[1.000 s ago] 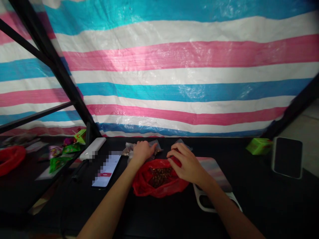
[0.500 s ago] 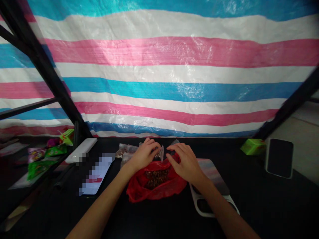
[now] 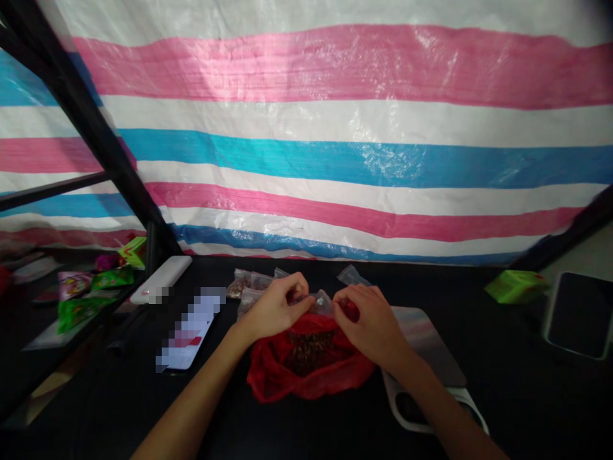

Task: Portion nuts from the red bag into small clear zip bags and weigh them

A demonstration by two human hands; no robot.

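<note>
Small clear bag (image 3: 322, 303) pinched up between both hands, right above the open red plastic bag (image 3: 272, 377) in the middle of the black table (image 3: 502, 396). Left hand (image 3: 275, 308) curled, fingertips clamped on one side of the little bag; right hand (image 3: 370, 314) curled too, fingers closed on the other side, so no release on either side. Pretty fiddly spot: thin, slippery plastic, so one loose pinch means a drop straight into the red bag, and too hard a tug could mean a torn edge. Whatever's inside the little bag is hard to make out from this angle, but any spill onto the table would be a pain, since dark bits on a dark top are tough to spot. Inside the red bag, a loose heap of dark brown bits (image 3: 307, 352), maybe seeds or something dried, no way to tell, with soft red plastic slumped around them. Just behind the hands, more small clear bags (image 3: 244, 284) with brown bits inside, plus another clear bag (image 3: 352, 276) near the right hand. Off to the left, a phone (image 3: 189, 332) with a blurred screen and a white power bank (image 3: 160, 279); off to the right, a shiny flat board (image 3: 426, 348) on a white base, close enough for a wrist bump. Farther out, a green box (image 3: 516, 286).
</note>
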